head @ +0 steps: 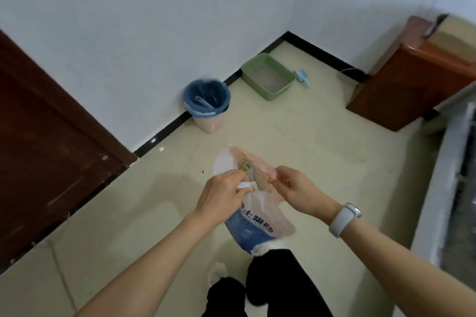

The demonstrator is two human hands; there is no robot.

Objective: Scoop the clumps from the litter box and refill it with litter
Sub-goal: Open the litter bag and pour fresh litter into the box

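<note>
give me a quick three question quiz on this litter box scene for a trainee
1. True or false: the green litter box stands in the corner of the room, against the wall.
2. Multiple choice: what are the left hand and right hand both gripping? A) the bin B) the top of the litter bag C) the scoop
3. Fill in: a pale scoop lies inside the bin, which is lined with a ____ bag.

Key: 1 true; 2 B; 3 blue
</note>
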